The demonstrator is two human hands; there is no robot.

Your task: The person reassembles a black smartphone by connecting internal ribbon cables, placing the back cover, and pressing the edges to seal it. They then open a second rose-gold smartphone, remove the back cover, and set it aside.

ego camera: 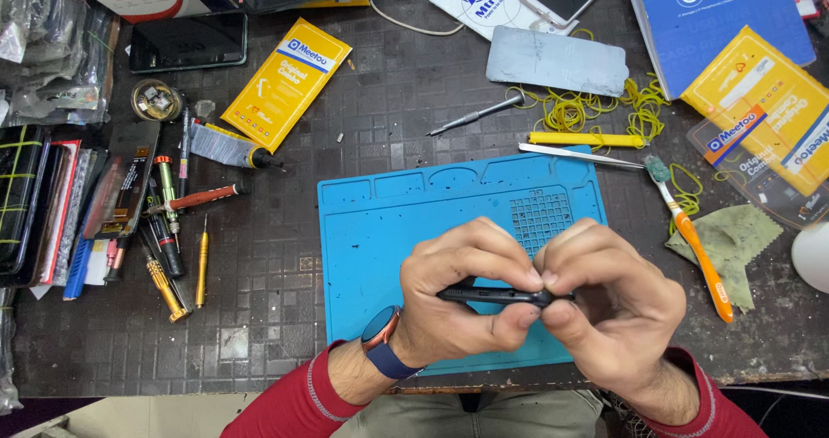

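A thin black phone [496, 296], seen edge-on, is held level just above the near part of a blue silicone repair mat [389, 222]. The left hand [462, 296] grasps its left portion, fingers curled over the top edge and thumb beneath. The right hand [609, 304] grasps the right end, fingertips pinched on the edge and meeting those of the left hand. A smartwatch [382, 333] with a dark blue strap sits on the left wrist; both sleeves are red.

The mat lies on a dark, tile-patterned workbench [285, 317]. Just past its far right corner lie metal tweezers [579, 155], a yellow tool [585, 138] and a tangle of yellow rubber bands [574, 110]. A grey screwdriver [477, 115] lies far of the mat, with a grey phone-shaped panel [557, 62] beyond it. To the right of the mat, an orange-handled toothbrush [691, 235] rests beside a green cloth [734, 239].

To the left of the mat, a yellow flat package [287, 84] lies at the far side, a glue tube [231, 147] near it, and a row of small screwdrivers [177, 239] further left. Stacked phones [39, 205] stand at the left edge. A blue box [717, 24] and further yellow packages [764, 101] occupy the far right.
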